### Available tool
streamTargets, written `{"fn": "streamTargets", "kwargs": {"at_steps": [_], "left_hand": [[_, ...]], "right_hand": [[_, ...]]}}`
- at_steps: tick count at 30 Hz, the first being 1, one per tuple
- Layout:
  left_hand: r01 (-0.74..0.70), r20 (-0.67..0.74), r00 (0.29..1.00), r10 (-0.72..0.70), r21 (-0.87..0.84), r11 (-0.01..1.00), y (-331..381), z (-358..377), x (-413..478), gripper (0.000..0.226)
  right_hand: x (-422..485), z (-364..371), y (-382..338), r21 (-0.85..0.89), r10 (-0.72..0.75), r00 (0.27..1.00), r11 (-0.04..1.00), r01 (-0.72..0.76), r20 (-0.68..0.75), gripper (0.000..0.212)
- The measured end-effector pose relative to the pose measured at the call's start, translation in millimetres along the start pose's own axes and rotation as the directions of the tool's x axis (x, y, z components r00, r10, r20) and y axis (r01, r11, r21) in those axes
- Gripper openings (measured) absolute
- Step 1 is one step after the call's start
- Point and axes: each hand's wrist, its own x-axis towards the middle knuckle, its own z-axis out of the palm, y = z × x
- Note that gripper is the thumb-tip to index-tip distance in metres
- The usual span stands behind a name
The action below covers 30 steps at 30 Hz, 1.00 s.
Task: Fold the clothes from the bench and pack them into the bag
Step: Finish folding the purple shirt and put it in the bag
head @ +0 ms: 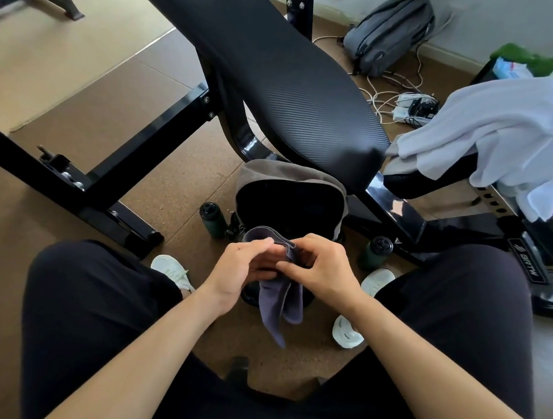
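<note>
Knees (86, 291) in black trousers frame the left hand (241, 267) and right hand (323, 269), both pinching a grey cloth (282, 299) just above the open bag (289, 171) on the floor (185, 181). The bag's inside is too dark to read. White clothes (505, 125) drape the bench (284, 72); bottles (212, 219) flank the bag.

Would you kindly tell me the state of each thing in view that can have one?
grey cloth: partly folded, held over the bag, end hanging
left hand: gripping the cloth
right hand: pinching the cloth
bag: open, on the floor
white garment: unfolded, draped over the bench
grey backpack: looks closed, on the floor
dark bottles: capped, flanking the bag
</note>
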Motion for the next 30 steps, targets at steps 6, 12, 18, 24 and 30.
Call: {"fn": "streamTargets", "kwargs": {"at_steps": [6,12,18,24,30], "left_hand": [[-0.134,-0.052,0.987,0.15,0.236,0.962,0.9,-10.0,4.5,0.027],[-0.154,-0.209,0.932,0.297,0.512,0.845,1.6,-38.6,19.3,0.05],[-0.173,0.06,0.981,0.185,0.708,0.685,-12.0,-42.9,24.0,0.095],[-0.299,-0.003,0.923,0.385,0.623,0.722,-7.7,-42.7,24.7,0.031],[-0.39,-0.006,0.899,0.438,0.442,0.808,3.2,-32.6,12.0,0.017]], "right_hand": [[4.7,-5.8,7.3,0.087,0.081,0.996,0.993,-0.079,-0.023,0.018],[9.1,-22.8,7.9,0.329,0.182,0.983,0.927,-0.179,0.023,0.013],[9.2,-34.6,4.5,0.434,0.205,0.975,0.874,-0.22,0.081,0.016],[11.5,-39.0,10.1,0.426,0.274,0.96,0.863,-0.271,0.057,0.016],[13.0,-37.9,15.6,0.301,0.307,0.951,0.903,-0.306,0.043,0.018]]}}
